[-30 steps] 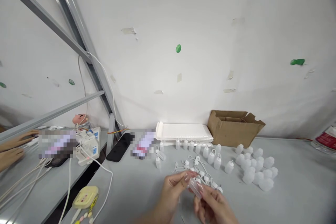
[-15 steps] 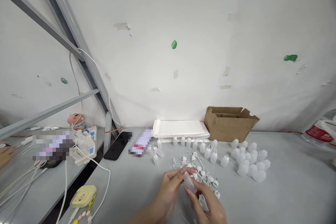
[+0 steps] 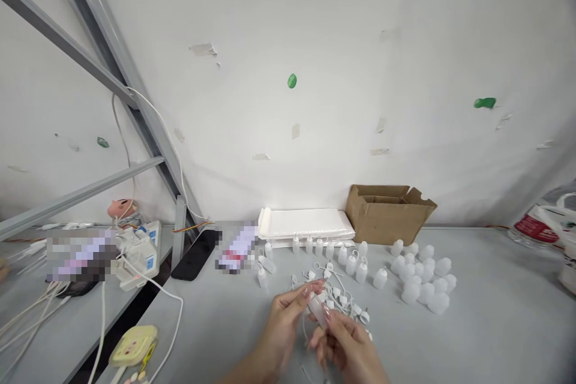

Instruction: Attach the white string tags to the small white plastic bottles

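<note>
My left hand and my right hand meet low in the middle of the view. Both pinch a small translucent plastic bottle between their fingertips, held tilted above the grey table. Just behind my hands lies a loose heap of small white caps with tether loops. A row of small capped bottles stands further back. To the right sits a cluster of uncapped translucent bottles.
A brown cardboard box and a stack of white sheets stand against the wall. A black phone, power strips with cables and a yellow case lie at the left. A large jug is at the far right.
My hands have stayed together on the bottle, turning it slightly. The view has drifted a little to the right, and another person's hand at the far left has gone out of view.
</note>
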`<state>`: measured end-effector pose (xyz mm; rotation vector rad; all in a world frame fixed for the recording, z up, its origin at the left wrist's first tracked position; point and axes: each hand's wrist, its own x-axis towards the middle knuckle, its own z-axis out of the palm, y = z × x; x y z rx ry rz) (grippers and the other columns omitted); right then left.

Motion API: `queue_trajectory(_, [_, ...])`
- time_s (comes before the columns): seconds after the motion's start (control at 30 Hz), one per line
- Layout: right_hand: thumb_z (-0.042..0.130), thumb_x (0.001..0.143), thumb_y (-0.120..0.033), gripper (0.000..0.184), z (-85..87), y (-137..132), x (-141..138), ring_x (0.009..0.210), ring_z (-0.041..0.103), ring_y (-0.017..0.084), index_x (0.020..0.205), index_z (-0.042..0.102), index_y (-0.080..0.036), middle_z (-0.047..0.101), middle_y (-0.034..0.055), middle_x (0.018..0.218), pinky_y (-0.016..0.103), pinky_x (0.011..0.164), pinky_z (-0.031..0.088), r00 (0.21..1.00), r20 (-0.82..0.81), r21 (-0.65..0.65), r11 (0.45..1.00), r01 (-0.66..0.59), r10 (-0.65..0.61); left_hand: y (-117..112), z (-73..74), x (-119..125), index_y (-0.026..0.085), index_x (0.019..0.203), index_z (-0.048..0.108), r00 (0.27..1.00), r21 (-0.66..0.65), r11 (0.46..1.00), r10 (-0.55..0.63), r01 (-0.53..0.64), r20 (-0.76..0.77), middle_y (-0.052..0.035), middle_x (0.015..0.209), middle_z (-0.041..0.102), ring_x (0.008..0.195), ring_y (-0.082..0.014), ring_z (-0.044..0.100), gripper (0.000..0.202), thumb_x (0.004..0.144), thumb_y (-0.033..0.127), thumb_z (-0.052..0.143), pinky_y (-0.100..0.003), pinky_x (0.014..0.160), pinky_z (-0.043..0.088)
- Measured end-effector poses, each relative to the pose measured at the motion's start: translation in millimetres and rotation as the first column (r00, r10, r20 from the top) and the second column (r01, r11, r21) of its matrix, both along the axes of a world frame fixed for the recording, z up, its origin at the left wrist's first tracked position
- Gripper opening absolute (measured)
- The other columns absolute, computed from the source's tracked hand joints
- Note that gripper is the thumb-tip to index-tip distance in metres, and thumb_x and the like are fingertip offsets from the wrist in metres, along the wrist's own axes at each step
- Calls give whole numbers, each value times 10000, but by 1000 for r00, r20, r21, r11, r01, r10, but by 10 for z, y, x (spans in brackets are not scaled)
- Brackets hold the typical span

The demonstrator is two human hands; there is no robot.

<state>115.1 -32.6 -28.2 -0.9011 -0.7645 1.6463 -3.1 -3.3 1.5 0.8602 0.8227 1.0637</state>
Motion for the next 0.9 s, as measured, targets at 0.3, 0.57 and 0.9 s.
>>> queue_trajectory(0.3, [660, 663, -544, 422, -3, -49, 22, 470, 513, 111, 771, 661, -136, 633, 47, 596, 204, 453, 393, 995, 85, 69, 996, 50, -56, 26, 65, -1, 96, 750, 717, 1000, -70, 998, 0, 1, 26, -159, 948, 680, 1046, -300, 530, 474, 605, 544, 661, -406, 998, 274])
queue_trajectory(0.57, [631, 655, -600, 480, -160, -6, -53, 388, 456, 79, 682, 621, -121, 595, 31, 512, 186, 404, 331, 1000, -14, 44, 999, -6, 6, 0, 12, -5, 118, 839, 711, 995, 16, 1000, -15, 17, -102, -133, 975, 683, 976, -270, 568, 410, 687, 487, 619, -389, 946, 341])
queue_trajectory(0.9, [596, 708, -567, 425, -78, -64, -17, 443, 472, 105, 665, 600, -144, 559, 6, 530, 210, 462, 372, 959, 247, 144, 984, 104, -137, -49, -35, 63, 127, 917, 695, 982, 39, 998, -33, 41, -185, -92, 759, 703, 757, -231, 609, 471, 685, 525, 593, -357, 771, 443])
